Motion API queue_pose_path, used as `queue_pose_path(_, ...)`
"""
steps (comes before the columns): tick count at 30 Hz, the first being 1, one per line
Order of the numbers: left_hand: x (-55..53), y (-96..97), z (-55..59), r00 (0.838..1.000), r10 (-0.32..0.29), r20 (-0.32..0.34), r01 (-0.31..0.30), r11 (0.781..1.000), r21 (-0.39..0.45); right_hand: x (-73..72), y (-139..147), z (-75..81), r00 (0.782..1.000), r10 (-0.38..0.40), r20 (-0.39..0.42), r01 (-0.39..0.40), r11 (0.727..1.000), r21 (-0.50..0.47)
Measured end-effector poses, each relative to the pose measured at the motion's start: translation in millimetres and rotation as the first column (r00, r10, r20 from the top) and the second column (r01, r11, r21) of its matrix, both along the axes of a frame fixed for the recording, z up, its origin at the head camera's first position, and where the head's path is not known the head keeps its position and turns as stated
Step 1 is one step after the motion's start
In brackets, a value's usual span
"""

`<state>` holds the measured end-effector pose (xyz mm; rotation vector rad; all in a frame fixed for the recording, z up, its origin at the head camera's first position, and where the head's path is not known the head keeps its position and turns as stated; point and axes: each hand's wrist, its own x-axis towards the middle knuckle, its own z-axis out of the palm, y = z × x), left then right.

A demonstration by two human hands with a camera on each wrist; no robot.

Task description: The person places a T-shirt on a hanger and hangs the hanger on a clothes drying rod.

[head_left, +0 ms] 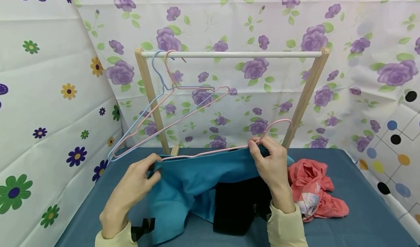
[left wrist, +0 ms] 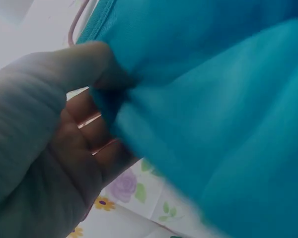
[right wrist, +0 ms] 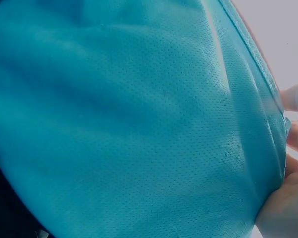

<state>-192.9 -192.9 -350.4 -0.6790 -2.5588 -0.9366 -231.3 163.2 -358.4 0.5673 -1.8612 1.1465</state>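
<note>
Between both hands a teal and black garment (head_left: 210, 170) of fine mesh cloth is stretched out, its lower part drooping over the table. Along its upper edge runs a pink hanger (head_left: 210, 153), partly hidden in the cloth, its hook standing up at the right. My left hand (head_left: 134, 185) pinches the garment's left corner between thumb and fingers; the left wrist view shows the thumb pressed into the teal cloth (left wrist: 203, 99). With my right hand (head_left: 272, 163), I grip the upper edge together with the hanger just below the hook. Teal cloth (right wrist: 139, 129) fills most of the right wrist view.
Behind the hands stands a wooden rack with a white rail (head_left: 242, 54). A blue hanger (head_left: 157, 70) and another pink hanger (head_left: 168, 70) hang at its left end. A crumpled coral garment (head_left: 308, 177) lies right of my right hand on the blue-covered table (head_left: 357, 225).
</note>
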Motion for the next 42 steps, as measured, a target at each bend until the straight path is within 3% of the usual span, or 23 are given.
queue_pose_path(6,3.9,0.7,4.4,0.998,0.011,-0.069,-0.011,1.000,0.007,-2.1,0.1,-2.1,1.000,-0.008,-0.012,0.008,0.999,0.031)
queue_pose_path(11,5.6,4.9,4.1,0.999,0.030,-0.027,-0.029,0.999,0.024,-1.7,-4.6,-3.1,1.000,0.017,0.000,-0.017,0.994,0.112)
queue_pose_path(16,1.4,16.2,1.1,0.999,-0.033,0.041,0.033,0.999,0.002,-0.1,-10.4,-3.5,0.999,0.036,-0.001,-0.036,0.986,0.162)
queue_pose_path(20,-2.2,27.3,-0.7,0.996,-0.092,0.022,0.092,0.995,-0.033,-0.7,-16.6,-4.2,0.997,0.065,-0.038,-0.057,0.981,0.184)
queue_pose_path(28,-5.9,45.9,-4.8,0.978,-0.209,-0.011,0.208,0.976,-0.067,1.6,-27.5,-4.4,0.998,0.068,-0.015,-0.064,0.977,0.202)
queue_pose_path(37,-2.9,63.2,-8.5,0.968,-0.250,-0.027,0.245,0.962,-0.122,4.7,-36.9,-6.0,0.997,0.082,-0.006,-0.078,0.974,0.214)
queue_pose_path(42,-3.1,70.7,-10.5,0.970,-0.238,-0.041,0.231,0.965,-0.125,6.6,-45.3,-6.7,0.995,0.100,-0.027,-0.091,0.965,0.245)
